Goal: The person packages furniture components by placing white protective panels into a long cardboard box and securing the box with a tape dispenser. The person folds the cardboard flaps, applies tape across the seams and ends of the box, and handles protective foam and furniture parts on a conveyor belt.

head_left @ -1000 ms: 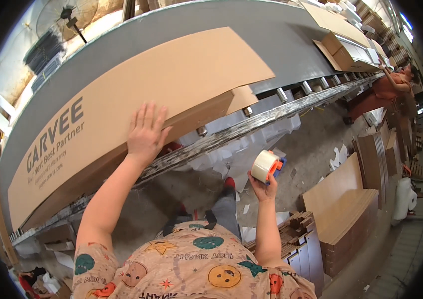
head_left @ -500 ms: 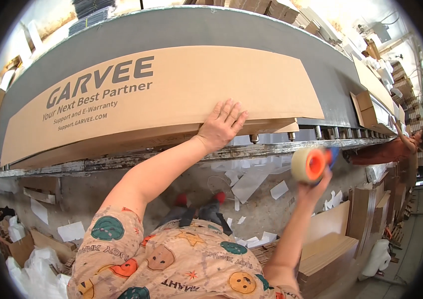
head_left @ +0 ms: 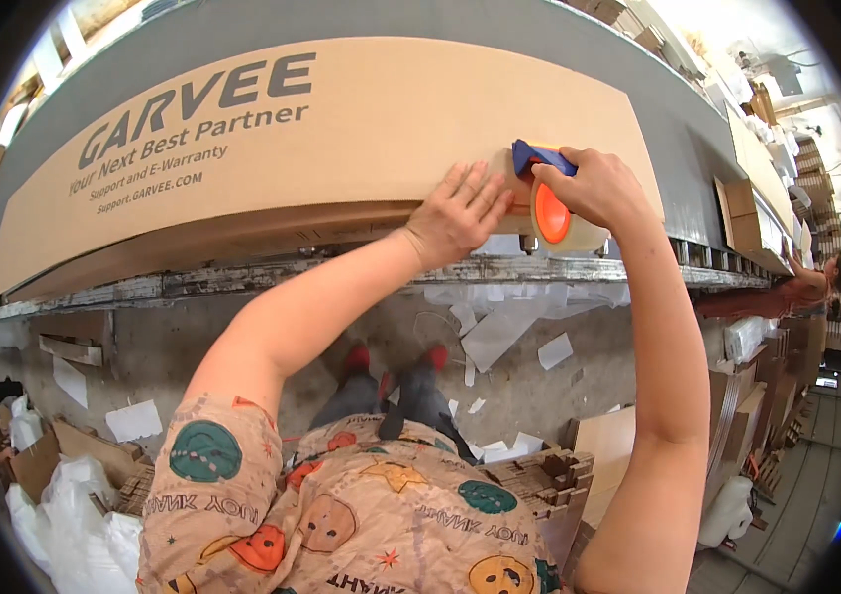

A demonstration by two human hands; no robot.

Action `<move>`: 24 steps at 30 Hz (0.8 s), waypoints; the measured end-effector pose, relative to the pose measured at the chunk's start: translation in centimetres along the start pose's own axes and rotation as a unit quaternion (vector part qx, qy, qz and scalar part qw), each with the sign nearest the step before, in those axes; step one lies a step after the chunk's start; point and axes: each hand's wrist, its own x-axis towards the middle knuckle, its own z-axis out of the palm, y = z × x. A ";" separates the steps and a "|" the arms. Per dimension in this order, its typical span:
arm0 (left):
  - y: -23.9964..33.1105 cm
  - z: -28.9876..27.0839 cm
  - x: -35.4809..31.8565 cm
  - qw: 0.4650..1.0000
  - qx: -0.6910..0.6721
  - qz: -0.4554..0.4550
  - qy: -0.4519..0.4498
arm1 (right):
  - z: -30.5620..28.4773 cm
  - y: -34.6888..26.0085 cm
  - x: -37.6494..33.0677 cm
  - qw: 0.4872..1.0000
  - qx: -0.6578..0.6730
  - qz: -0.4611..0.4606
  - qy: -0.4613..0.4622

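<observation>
Two bare forearms rise from the lower edge, above a patterned shirt (head_left: 361, 515) at six o'clock. Past the shirt, the left arm runs up from eight o'clock toward the centre, elbow bent, and ends in the left hand (head_left: 455, 213), which lies flat and palm down on the lower edge of the long cardboard box (head_left: 341, 139), fingers spread wide and pointing to one o'clock. It grips nothing; it only presses on the board. The right arm climbs almost straight up from five o'clock, wrist bent over at the top, and the right hand (head_left: 593, 188) is closed around a tape dispenser (head_left: 551, 203) with a blue handle and an orange hub. The dispenser sits against the box's lower edge, touching the fingertips of the left hand at their three o'clock side.

Half a second ago the right hand held the dispenser in the air, well apart from the box and lower toward four o'clock; it has since come up onto the cardboard beside the left hand, which has stayed on the box edge.

Farther off, the box rests on a grey conveyor (head_left: 697, 148). Paper scraps (head_left: 499, 332) litter the floor below, and another person (head_left: 816, 282) stands at three o'clock.
</observation>
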 end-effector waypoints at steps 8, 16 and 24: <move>0.3 -0.1 -0.8 0.999 -0.021 -0.017 0.020 | 17.1 0.9 -15.4 0.974 0.051 0.053 0.212; 1.4 -0.8 4.2 0.975 -0.065 -0.033 -0.208 | 12.2 1.8 -2.8 0.996 -0.002 0.045 -0.082; 1.7 4.4 8.6 0.936 -0.036 -0.063 -0.345 | 11.8 3.3 1.5 0.969 0.071 -0.091 -0.218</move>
